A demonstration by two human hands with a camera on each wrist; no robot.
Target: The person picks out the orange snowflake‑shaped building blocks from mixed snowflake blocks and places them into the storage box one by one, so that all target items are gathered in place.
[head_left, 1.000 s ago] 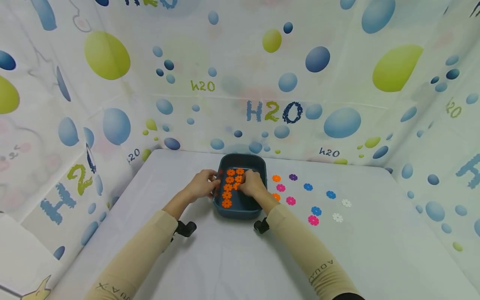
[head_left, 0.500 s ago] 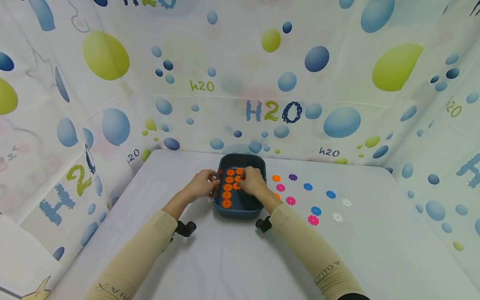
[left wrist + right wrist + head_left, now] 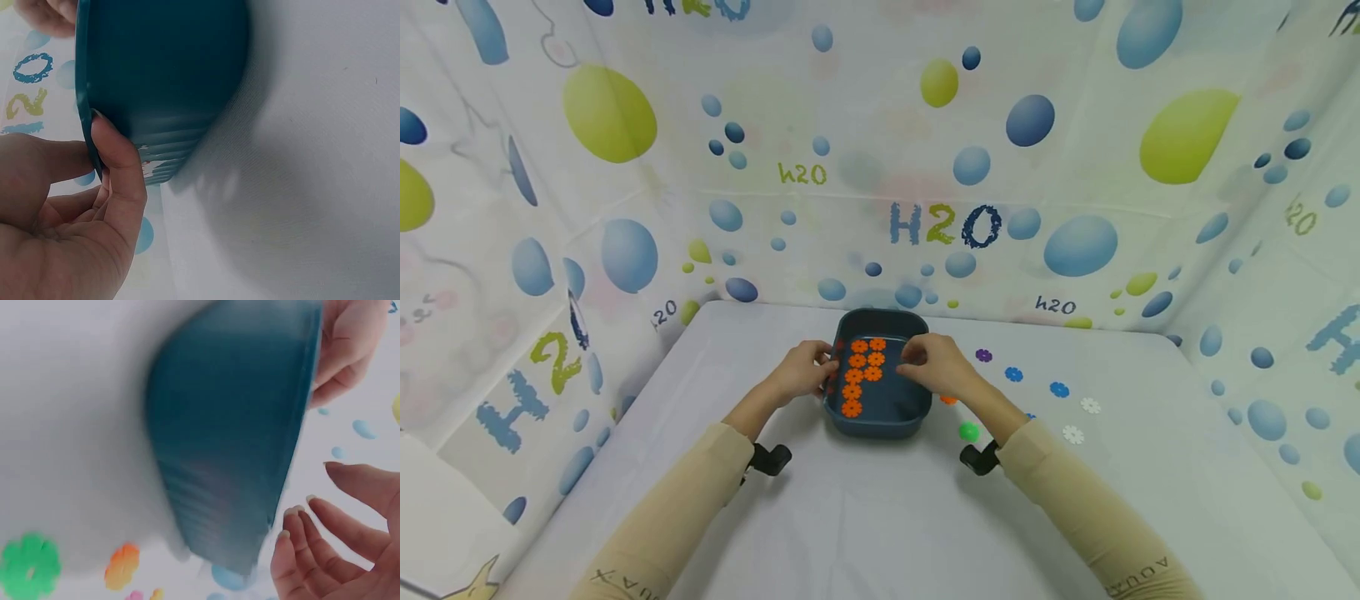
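A dark teal plastic tub [image 3: 876, 429] stands on the white-covered table. Orange flower-shaped pieces [image 3: 857, 361] lie on its floor in two columns, the left one longer. My left hand [image 3: 805, 367] pinches the tub's left rim between thumb and fingers, as the left wrist view also shows with the tub wall [image 3: 162, 75]. Over the tub's right rim hovers my right hand [image 3: 943, 362]. In the right wrist view the thumb of this hand [image 3: 350, 550] stands apart from its loosely bent fingers, with nothing visible between them.
Right of the tub lie loose flower pieces: purple [image 3: 983, 355], blue [image 3: 1013, 374], white [image 3: 1090, 405], orange [image 3: 949, 398] and green [image 3: 969, 431]. My right hand and forearm cover others. A patterned curtain [image 3: 850, 108] rises behind the table and along both sides.
My right hand has left the orange pieces and shifted right to the tub's right rim. The green piece has come into sight, while the pink ones are now covered. My left hand stays put.
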